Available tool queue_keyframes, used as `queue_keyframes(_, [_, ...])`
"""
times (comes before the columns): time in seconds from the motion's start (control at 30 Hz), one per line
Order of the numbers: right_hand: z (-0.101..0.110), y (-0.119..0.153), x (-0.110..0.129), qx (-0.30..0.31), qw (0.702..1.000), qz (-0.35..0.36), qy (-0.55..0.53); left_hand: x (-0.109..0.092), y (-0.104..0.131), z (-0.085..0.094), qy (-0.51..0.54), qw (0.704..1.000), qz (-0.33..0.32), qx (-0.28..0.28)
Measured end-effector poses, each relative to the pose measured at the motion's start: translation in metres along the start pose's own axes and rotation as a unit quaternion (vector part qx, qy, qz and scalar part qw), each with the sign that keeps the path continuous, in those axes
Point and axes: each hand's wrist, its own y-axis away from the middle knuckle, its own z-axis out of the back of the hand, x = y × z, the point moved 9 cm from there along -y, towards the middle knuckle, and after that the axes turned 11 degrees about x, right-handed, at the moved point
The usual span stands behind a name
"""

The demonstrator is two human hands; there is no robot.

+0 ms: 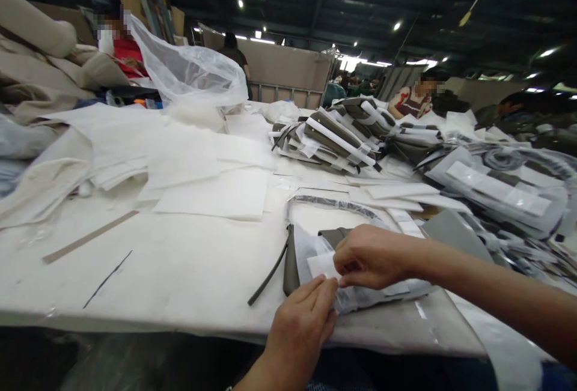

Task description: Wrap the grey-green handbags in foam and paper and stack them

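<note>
An olive-grey handbag (291, 262) lies near the table's front edge, covered in part by thin white wrapping. Its arched handle (327, 200) is wrapped in clear plastic, and a loose dark strap (270, 277) trails to the left. A small white foam piece (319, 263) rests on the bag's front. My left hand (300, 322) presses on the wrapping with its fingers stretched out close together. Just right of those fingertips, my right hand (372, 256) is closed in a pinch at the foam's edge; what it pinches is hidden.
White foam sheets (211, 193) lie across the table's left and middle. Wrapped bags (333, 136) are heaped at the back right, with more wrapped bags (500, 181) nearer. A brown strip (90, 236) lies at left. Clear plastic (193, 72) bulges behind; several people work beyond.
</note>
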Motion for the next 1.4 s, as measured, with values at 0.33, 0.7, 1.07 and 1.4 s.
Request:
queue_keyframes(0.33, [-0.019, -0.053, -0.020, 0.172, 0.977, -0.043, 0.119, 0.008, 0.001, -0.002, 0.045, 0.998, 0.037, 0.001])
queue_keyframes(0.7, [-0.023, -0.077, -0.012, 0.219, 0.950, -0.030, 0.222, -0.001, 0.006, -0.012, -0.002, 1.000, -0.013, -0.013])
queue_keyframes(1.07, [-0.014, -0.082, -0.046, 0.090, 0.984, -0.004, 0.152, -0.009, 0.005, -0.002, -0.042, 0.998, -0.042, -0.038])
queue_keyframes(1.4, [-0.017, -0.087, -0.098, 0.027, 0.993, -0.036, -0.106, -0.011, 0.006, -0.004, -0.062, 0.996, -0.057, -0.033])
